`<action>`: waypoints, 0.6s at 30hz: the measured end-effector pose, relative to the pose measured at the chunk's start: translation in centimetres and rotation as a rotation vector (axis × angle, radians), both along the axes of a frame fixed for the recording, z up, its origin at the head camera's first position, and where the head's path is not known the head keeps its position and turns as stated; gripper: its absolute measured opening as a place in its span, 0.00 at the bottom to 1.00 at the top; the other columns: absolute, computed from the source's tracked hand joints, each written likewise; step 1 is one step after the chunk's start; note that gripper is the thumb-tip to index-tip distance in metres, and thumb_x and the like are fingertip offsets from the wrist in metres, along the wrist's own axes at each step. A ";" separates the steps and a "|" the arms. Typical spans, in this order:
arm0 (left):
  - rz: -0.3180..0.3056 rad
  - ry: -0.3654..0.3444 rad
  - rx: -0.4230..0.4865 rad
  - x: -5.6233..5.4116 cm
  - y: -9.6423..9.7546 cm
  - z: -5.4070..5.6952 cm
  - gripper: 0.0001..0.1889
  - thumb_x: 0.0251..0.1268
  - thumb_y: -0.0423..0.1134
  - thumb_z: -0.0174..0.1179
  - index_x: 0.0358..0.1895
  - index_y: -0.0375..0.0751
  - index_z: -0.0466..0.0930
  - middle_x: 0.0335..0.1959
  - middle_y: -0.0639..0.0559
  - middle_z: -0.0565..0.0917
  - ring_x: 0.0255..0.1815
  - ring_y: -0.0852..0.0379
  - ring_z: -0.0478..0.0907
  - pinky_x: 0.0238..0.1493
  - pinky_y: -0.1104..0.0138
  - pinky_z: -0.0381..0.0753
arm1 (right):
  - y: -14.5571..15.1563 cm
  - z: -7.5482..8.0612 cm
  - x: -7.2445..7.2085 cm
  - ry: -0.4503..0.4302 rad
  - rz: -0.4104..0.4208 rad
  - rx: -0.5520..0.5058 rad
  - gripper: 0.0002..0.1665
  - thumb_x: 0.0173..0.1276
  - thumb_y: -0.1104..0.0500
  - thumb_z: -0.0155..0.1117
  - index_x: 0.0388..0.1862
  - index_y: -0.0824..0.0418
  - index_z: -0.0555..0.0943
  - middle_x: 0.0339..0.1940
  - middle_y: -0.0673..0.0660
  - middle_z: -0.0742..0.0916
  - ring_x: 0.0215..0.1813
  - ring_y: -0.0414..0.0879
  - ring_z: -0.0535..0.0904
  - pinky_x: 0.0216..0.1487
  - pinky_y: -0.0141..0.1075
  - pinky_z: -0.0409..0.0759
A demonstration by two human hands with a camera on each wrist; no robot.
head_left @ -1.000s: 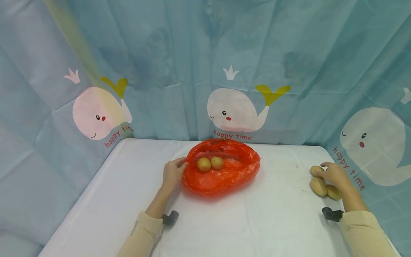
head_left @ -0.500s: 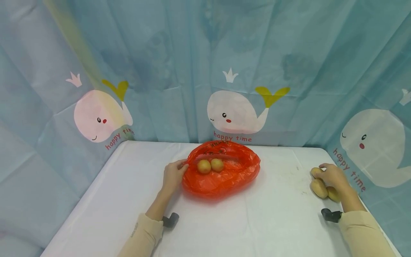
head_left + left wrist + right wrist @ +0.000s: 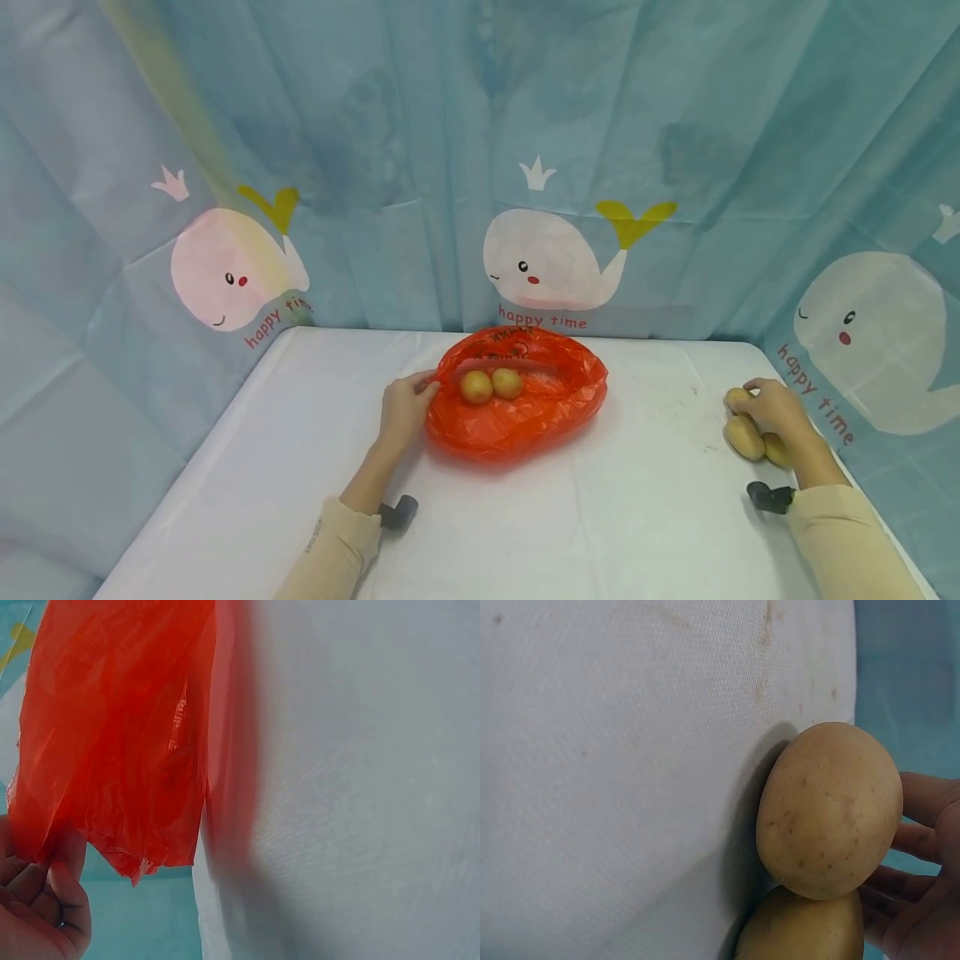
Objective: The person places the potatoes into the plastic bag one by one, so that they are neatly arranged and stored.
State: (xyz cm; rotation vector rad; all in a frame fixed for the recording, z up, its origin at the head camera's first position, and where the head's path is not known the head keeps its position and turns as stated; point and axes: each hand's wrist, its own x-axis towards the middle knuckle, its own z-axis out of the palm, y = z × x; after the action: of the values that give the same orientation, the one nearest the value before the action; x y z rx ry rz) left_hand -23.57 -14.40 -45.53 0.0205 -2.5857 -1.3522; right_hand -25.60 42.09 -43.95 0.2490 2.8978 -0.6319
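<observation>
A red plastic bag (image 3: 517,433) lies with its mouth spread, and two potatoes (image 3: 476,387) sit side by side inside it. My left hand (image 3: 405,410) pinches the bag's left rim; the left wrist view has this hand's curled fingers (image 3: 69,889) at the red film. Over at the table's right side, my right hand (image 3: 774,408) grips the farthest of three potatoes, a potato (image 3: 738,398) partly covered by the fingers. Nearer me lie a second potato (image 3: 744,437) and a third potato (image 3: 777,450). In the right wrist view a potato (image 3: 829,814) hides part of the right fingers.
A white cloth covers the table (image 3: 600,533), with small brown marks near the loose potatoes. Behind and beside it hangs a blue curtain (image 3: 420,167) printed with whales. A black wrist mount (image 3: 399,512) sits below each hand.
The right forearm has shifted slightly left while its hand stays at the far potato. The left hand and the bag keep their places.
</observation>
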 end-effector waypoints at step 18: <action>0.002 -0.012 -0.010 -0.2 0.0 -0.1 0.17 0.68 0.38 0.60 0.58 0.39 0.81 0.53 0.42 0.85 0.56 0.44 0.82 0.54 0.54 0.83 | 0.2 -0.4 0.0 0.028 -0.026 -0.035 0.35 0.68 0.54 0.56 0.60 0.83 0.64 0.52 0.83 0.74 0.48 0.71 0.74 0.46 0.59 0.78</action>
State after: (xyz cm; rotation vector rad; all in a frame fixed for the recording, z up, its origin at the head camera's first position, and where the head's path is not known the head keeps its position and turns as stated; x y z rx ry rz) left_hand -23.76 -14.44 -45.65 0.0297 -2.6018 -1.3423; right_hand -25.64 42.26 -44.31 0.2756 2.9119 -0.6954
